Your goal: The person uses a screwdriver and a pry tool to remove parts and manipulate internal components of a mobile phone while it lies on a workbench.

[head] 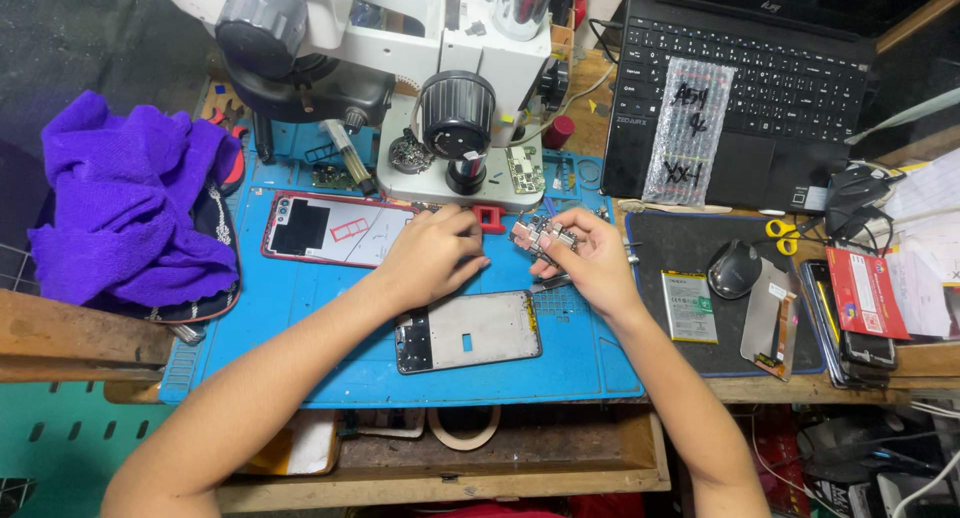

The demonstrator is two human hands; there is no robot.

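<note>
My right hand [590, 261] holds a small phone circuit board [543, 234] between thumb and fingers, just above the blue work mat [300, 308]. A thin metal tool also lies under that hand. My left hand [432, 253] rests on the mat beside it, fingers curled, its fingertips near a small red block [489, 217]; whether it holds anything is hidden. A phone frame [468, 331] lies on the mat just below both hands. A phone back cover with a red rim [335, 229] lies left of my left hand.
A white microscope [450, 98] stands at the back of the mat. A purple cloth [125, 203] lies left. A laptop [745, 88] with a plastic bag on it, a mouse [735, 268], a phone battery [688, 305], yellow scissors [781, 235] and several phones sit on the right.
</note>
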